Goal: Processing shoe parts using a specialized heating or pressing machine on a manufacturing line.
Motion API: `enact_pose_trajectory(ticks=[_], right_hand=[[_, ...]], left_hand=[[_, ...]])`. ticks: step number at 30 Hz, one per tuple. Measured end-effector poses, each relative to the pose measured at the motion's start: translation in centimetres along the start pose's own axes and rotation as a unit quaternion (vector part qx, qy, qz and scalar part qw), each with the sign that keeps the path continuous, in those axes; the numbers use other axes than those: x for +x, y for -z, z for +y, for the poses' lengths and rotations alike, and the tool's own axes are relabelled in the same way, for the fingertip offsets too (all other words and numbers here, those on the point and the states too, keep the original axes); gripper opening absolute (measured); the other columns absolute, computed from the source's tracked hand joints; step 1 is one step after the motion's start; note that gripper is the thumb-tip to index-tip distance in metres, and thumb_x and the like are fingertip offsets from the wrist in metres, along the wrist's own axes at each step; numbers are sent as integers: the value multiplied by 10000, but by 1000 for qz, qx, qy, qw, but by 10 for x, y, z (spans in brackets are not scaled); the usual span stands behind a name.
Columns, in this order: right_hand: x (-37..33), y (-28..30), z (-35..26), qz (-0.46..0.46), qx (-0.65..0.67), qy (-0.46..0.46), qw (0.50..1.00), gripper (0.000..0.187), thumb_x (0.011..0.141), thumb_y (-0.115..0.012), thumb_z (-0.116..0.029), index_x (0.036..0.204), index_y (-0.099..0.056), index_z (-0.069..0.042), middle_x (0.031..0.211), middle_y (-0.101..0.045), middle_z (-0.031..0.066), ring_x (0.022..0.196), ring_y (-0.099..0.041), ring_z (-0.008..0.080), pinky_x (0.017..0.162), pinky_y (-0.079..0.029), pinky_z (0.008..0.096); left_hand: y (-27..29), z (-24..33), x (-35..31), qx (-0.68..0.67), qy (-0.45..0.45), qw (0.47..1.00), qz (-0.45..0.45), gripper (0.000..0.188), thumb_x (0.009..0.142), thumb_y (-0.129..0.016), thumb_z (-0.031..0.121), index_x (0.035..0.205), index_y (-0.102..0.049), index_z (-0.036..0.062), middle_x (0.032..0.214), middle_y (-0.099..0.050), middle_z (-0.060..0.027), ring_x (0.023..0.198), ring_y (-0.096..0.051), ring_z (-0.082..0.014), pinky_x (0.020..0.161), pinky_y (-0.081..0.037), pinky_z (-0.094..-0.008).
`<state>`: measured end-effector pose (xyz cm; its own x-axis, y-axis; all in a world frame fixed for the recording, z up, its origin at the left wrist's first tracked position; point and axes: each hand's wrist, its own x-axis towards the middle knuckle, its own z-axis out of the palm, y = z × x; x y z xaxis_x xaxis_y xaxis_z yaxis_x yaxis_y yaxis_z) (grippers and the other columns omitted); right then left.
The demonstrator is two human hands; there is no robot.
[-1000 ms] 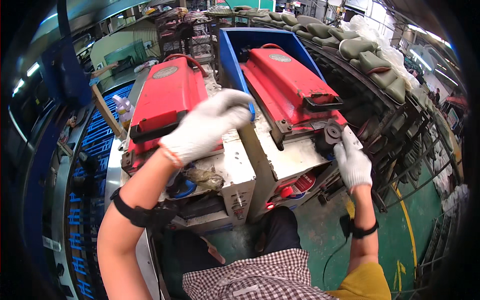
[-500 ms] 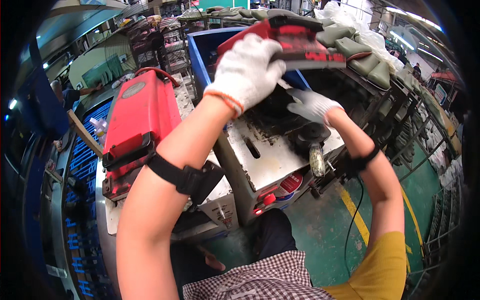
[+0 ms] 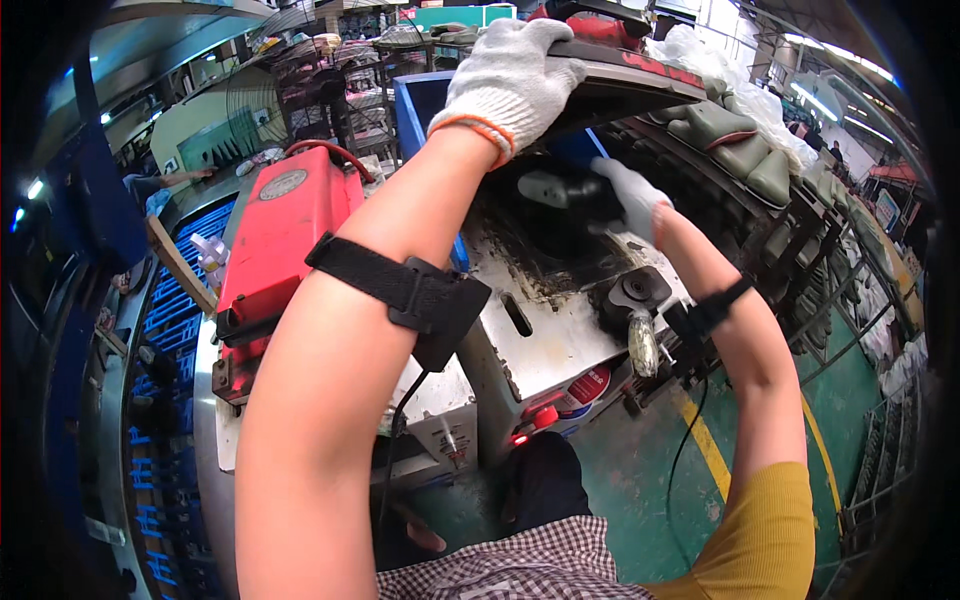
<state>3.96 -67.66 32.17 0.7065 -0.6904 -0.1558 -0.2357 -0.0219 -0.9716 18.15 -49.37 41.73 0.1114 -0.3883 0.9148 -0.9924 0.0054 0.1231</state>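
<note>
My left hand [image 3: 515, 85], in a white knit glove with an orange cuff, is closed on the edge of a raised lid [image 3: 630, 72], red above and dark beneath. Under it lies the machine's blackened opening [image 3: 540, 255]. My right hand [image 3: 635, 200], also gloved and blurred by motion, seems closed on one end of a dark, shiny, rounded piece [image 3: 545, 188] over the opening. Blur hides its exact kind and most of the fingertips. Near my right wrist sits a round black fitting with a tape-wrapped handle [image 3: 643, 345].
On the left stands a second machine with a shut red lid [image 3: 290, 215]. Blue racks [image 3: 180, 290] run beyond it. Green boots [image 3: 740, 150] lie piled at the back right beside clear plastic sheeting [image 3: 690, 55]. A red switch [image 3: 545, 417] is on the machine's front.
My left hand and the lid have risen, uncovering more of the opening. The dark rounded piece now shows beside my right hand, which has moved slightly.
</note>
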Motion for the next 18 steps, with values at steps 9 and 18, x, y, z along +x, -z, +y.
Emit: enact_pose_trajectory(ticks=[9,18], right_hand=[[-199,-11,66,-106,261,169,944,725,951,-640,-401,1507,-440,20,1438,-590,172,1300,-606,251,1111,-493,420],[-274,-87,165,-200,287,70,934,1039,739,-801,-491,1498,-426,112,1482,-539,227,1363,-548,295,1189,-398,408]], left_hand=[[107,6,-106,-346,392,837,-162,720,1052,-521,485,1621,-303,102,1574,-447,-111,1440,-443,-276,1185,-333,-394],[202,77,-270,-589,433,680,62,586,1093,-468,450,1523,-414,56,1437,-540,-97,1352,-504,-231,1196,-355,-431]])
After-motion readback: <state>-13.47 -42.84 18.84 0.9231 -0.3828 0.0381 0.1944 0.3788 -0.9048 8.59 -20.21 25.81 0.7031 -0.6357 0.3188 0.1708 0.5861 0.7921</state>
